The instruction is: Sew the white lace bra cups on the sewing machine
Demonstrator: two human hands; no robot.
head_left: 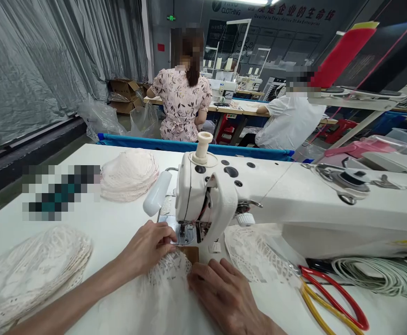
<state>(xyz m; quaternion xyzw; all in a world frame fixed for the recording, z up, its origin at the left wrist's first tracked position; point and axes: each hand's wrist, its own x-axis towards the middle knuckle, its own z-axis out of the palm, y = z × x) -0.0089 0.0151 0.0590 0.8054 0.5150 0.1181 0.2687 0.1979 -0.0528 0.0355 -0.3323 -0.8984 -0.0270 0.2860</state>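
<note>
A white sewing machine (pixel 259 195) stands on the white table (pixel 116 223). A piece of white lace fabric (pixel 168 279) lies in front of its presser foot (pixel 186 232). My left hand (pixel 147 249) rests on the lace's left side, fingers curled and pressing it toward the needle plate. On the right edge of the lace, just before the foot, my right hand (pixel 224 291) lies with fingers bent, pinching the fabric.
Stacks of lace cups lie at the lower left (pixel 29 274) and the far left (pixel 130 174); more lace (pixel 255 253) sits under the machine arm. Red-and-yellow scissors (pixel 329 302) and a coiled cable (pixel 381 277) lie at right. Two people (pixel 184 100) sit at tables beyond.
</note>
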